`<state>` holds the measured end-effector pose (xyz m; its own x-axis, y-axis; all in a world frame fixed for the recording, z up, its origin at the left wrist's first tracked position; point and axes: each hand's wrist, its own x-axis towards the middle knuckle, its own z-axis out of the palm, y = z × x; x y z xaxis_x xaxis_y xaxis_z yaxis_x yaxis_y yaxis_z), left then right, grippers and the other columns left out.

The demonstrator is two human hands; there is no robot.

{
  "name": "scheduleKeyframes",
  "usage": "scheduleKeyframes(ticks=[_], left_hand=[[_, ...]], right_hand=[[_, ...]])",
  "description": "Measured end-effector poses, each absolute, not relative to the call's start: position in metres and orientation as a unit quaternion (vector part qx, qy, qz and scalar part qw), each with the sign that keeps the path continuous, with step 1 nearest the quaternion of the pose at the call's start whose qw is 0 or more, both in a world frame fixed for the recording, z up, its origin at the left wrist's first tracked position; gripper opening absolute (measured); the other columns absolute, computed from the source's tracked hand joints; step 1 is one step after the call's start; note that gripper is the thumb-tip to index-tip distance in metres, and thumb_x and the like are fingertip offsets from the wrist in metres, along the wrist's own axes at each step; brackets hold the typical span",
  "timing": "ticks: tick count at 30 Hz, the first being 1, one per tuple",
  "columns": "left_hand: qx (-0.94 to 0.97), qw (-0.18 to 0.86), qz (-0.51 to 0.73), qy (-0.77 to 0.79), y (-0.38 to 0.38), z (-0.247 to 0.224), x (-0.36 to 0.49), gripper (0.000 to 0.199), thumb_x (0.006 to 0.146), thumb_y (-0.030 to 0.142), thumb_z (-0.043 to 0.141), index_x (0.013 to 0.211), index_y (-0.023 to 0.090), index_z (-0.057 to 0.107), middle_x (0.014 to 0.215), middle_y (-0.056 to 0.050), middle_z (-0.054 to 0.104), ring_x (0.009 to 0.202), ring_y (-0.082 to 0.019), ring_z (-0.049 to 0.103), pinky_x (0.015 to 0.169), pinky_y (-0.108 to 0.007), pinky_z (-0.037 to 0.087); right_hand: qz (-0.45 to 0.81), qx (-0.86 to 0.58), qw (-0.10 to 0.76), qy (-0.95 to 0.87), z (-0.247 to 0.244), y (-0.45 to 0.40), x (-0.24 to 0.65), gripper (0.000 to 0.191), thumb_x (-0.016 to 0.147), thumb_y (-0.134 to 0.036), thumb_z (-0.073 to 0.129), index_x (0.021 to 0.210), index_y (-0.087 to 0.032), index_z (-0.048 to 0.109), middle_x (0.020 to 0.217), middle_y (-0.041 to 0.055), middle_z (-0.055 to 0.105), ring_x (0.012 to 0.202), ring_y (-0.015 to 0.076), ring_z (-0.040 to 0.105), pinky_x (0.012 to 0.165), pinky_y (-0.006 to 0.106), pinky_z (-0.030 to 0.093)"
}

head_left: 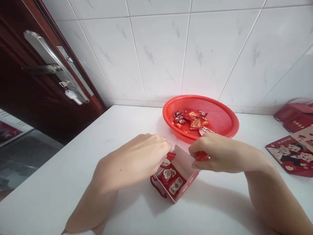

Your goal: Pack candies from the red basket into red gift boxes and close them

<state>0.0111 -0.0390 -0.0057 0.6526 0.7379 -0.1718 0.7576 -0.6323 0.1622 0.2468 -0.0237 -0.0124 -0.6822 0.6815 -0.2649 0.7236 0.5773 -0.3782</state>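
A small red gift box (188,189) stands open on the table, with red wrapped snack packets (168,174) inside. My left hand (139,155) is over the box's left side, its fingers curled down. Their tips are hidden, so I cannot make out what they grip; a red packet shows just beside them. At the box's right side, my right hand (215,151) pinches a small red wrapped candy (202,156). Just behind both hands is a red plastic colander (226,122), holding several red candy packets (193,119).
The white table (61,173) reaches back to a tiled wall (158,58). Flat printed red boxes (290,155) and dark red folded boxes (294,116) lie at the right. A brown door (14,85) with keys in its lock stands at the left.
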Motion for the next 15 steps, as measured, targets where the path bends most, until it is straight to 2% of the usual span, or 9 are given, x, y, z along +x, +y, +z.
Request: scheduleKeyframes(ticks=[3,8,15], left_hand=[[0.901,0.107,-0.059,0.415,-0.038,-0.008,0.013,0.024,0.091,0.013,0.047,0.071,0.021,0.056,0.068,-0.003,0.060,0.059,-0.019,0.055,0.058,-0.032,0.034],[0.898,0.081,-0.081,0.425,-0.041,-0.011,0.023,0.019,0.081,0.005,0.050,0.074,0.022,0.053,0.063,-0.001,0.056,0.052,-0.017,0.045,0.051,-0.032,0.026],[0.909,0.127,-0.105,0.383,-0.043,-0.014,0.038,0.023,0.080,0.001,0.050,0.068,0.020,0.053,0.064,-0.001,0.061,0.052,-0.016,0.049,0.050,-0.031,0.028]], right_hand=[[-0.236,0.392,0.092,0.885,-0.010,-0.031,0.246,0.033,0.081,-0.016,0.056,0.058,-0.019,0.032,0.052,-0.0060,0.029,0.049,0.0083,0.021,0.050,0.030,0.014],[-0.202,0.387,0.078,0.896,-0.012,-0.040,0.246,0.038,0.085,-0.020,0.052,0.056,-0.018,0.029,0.051,-0.0050,0.026,0.048,0.0085,0.017,0.050,0.032,0.012],[-0.184,0.385,0.101,0.899,-0.011,-0.042,0.247,0.034,0.081,-0.016,0.054,0.056,-0.018,0.031,0.050,-0.0049,0.028,0.047,0.0083,0.019,0.050,0.031,0.012]])
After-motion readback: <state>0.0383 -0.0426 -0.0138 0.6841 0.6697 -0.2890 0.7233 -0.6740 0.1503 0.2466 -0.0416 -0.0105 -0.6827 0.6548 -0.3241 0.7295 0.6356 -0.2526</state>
